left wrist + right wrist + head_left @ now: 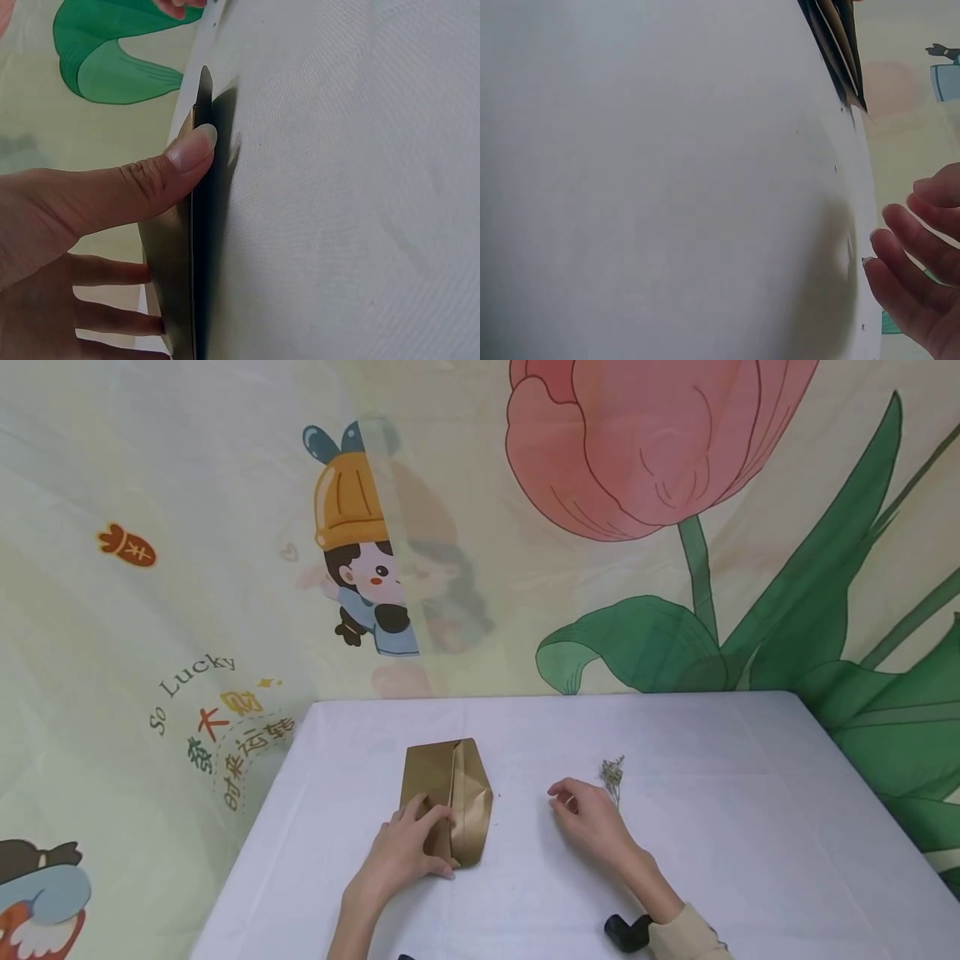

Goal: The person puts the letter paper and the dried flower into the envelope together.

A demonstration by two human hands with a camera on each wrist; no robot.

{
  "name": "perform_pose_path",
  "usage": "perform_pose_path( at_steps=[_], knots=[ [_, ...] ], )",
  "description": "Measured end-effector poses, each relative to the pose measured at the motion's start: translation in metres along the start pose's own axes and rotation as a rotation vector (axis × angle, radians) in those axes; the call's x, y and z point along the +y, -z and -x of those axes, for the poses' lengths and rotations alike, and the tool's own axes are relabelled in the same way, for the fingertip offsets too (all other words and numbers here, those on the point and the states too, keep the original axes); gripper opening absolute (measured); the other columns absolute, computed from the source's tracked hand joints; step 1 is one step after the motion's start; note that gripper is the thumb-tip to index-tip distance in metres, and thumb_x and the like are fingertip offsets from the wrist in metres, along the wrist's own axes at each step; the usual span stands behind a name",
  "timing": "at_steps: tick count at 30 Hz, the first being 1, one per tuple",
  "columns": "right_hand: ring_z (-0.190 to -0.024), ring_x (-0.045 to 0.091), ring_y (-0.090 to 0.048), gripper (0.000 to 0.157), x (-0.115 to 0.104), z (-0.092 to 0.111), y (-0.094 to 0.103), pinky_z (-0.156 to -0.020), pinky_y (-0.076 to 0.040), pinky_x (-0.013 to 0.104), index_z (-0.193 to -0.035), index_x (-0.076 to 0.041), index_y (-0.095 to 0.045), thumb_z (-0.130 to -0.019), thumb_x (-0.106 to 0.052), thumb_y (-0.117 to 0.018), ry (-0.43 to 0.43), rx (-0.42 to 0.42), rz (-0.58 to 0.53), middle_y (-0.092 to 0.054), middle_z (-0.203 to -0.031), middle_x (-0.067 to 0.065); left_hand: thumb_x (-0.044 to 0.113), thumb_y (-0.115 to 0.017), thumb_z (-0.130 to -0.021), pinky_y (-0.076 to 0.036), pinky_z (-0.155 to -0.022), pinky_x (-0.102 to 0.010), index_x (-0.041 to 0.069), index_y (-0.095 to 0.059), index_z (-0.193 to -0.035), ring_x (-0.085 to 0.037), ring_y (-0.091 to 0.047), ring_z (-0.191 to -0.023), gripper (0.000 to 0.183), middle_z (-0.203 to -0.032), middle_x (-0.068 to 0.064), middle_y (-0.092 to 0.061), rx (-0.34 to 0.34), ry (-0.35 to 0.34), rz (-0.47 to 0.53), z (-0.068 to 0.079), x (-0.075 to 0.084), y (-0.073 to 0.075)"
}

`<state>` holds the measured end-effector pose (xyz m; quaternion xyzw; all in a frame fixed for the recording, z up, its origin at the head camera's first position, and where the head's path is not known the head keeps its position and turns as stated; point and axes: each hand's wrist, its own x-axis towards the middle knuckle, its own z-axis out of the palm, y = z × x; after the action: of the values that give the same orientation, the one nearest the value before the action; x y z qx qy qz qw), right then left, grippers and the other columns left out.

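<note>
A gold envelope (pixel 429 768) lies on the white table with its pointed flap (pixel 472 806) turned out to the right. My left hand (pixel 405 847) holds it by the near part: the thumb (pixel 161 180) is against the near edge and the other fingers rest on its face. A dark shadow runs under that edge in the left wrist view. To the right, my right hand (pixel 596 818) is above the table with loosely bent fingers and nothing in them. A small dried flower sprig (pixel 612 772) lies just behind this hand, which covers part of its stem.
The table has a white cloth (pixel 720 760). A black object (pixel 627 933) sits beside the right sleeve (pixel 686 935) at the near side. Tiny dark specks dot the cloth between the envelope and the right hand. A printed curtain (pixel 480 568) hangs behind the table.
</note>
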<state>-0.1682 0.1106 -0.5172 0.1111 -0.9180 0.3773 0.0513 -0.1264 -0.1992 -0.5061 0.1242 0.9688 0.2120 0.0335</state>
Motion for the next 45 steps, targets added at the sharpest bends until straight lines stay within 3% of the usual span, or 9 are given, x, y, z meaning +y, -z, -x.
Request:
perform_pose_path(
  at_steps=[23, 29, 39, 45],
  knots=[
    [-0.076, 0.012, -0.061, 0.013, 0.021, 0.01, 0.026, -0.07, -0.051, 0.031, -0.102, -0.011, -0.075, -0.09, -0.006, -0.071, -0.119, 0.043, 0.059, -0.07, -0.084, 0.0, 0.043, -0.095, -0.061, -0.044, -0.095, -0.077, 0.025, -0.062, -0.134, -0.058, -0.05, -0.128, 0.082, -0.152, -0.026, -0.045, -0.004, 0.001, 0.01, 0.003, 0.0, 0.0],
    [-0.075, 0.013, -0.062, 0.013, 0.025, 0.012, 0.032, -0.067, -0.05, 0.03, -0.1, -0.009, -0.075, -0.089, -0.005, -0.072, -0.117, 0.089, 0.081, -0.071, -0.084, 0.001, 0.042, -0.095, -0.061, -0.043, -0.094, -0.077, 0.025, -0.062, -0.133, -0.058, -0.051, -0.127, 0.081, -0.152, -0.027, -0.045, -0.004, 0.004, 0.016, 0.003, 0.001, 0.003],
    [-0.076, 0.014, -0.061, 0.014, 0.033, 0.015, 0.043, -0.066, -0.049, 0.031, -0.103, -0.007, -0.075, -0.09, -0.005, -0.071, -0.124, 0.091, 0.096, -0.071, -0.085, 0.003, 0.041, -0.096, -0.061, -0.044, -0.094, -0.077, 0.026, -0.059, -0.131, -0.059, -0.051, -0.127, 0.08, -0.153, -0.027, -0.045, -0.006, 0.012, 0.029, 0.001, 0.0, 0.001],
    [-0.077, 0.019, -0.065, 0.007, 0.035, 0.017, 0.048, -0.063, -0.049, 0.032, -0.097, -0.007, -0.073, -0.091, -0.009, -0.073, -0.189, 0.103, 0.107, -0.071, -0.087, 0.006, 0.042, -0.095, -0.061, -0.043, -0.093, -0.078, 0.027, -0.059, -0.13, -0.059, -0.05, -0.127, 0.08, -0.152, -0.027, -0.045, -0.002, 0.012, 0.026, 0.0, -0.001, 0.001]
  ],
)
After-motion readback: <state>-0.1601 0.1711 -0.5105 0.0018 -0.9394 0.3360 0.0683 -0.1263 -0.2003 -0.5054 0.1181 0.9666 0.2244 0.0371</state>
